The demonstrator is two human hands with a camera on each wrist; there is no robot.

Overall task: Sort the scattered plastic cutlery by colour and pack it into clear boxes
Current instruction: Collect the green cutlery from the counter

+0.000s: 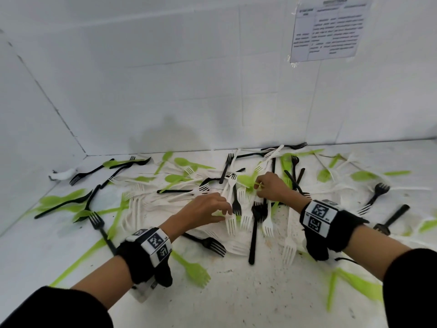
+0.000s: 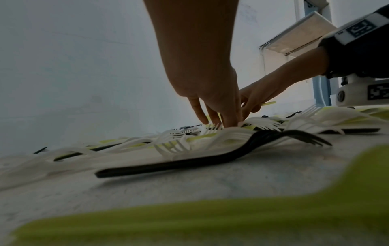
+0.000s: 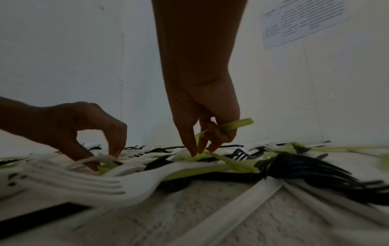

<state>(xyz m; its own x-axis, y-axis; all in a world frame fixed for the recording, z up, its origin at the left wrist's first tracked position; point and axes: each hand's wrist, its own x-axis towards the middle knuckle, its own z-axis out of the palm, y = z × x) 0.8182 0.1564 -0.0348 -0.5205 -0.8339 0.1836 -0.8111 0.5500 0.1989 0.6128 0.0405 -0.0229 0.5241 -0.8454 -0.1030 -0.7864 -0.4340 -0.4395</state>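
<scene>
Green, white and black plastic cutlery [image 1: 236,185] lies scattered over the white table [image 1: 236,299]. My right hand [image 1: 259,185] is at the middle of the pile. In the right wrist view it [image 3: 202,149] holds a green handle [image 3: 238,124] under its curled fingers, and its fingertips touch another green piece [image 3: 229,162]. My left hand [image 1: 225,213] is just to the left and nearer. There its thumb and forefinger [image 3: 105,159] pinch at a green piece [image 3: 104,169] under a white fork [image 3: 94,159]. No clear box is in view.
White walls close off the back and left of the table. A printed sheet [image 1: 328,29] is taped to the back wall. A green fork [image 1: 196,271] and a black fork [image 1: 210,245] lie near my left wrist. A crumpled white item [image 1: 62,174] sits in the left corner.
</scene>
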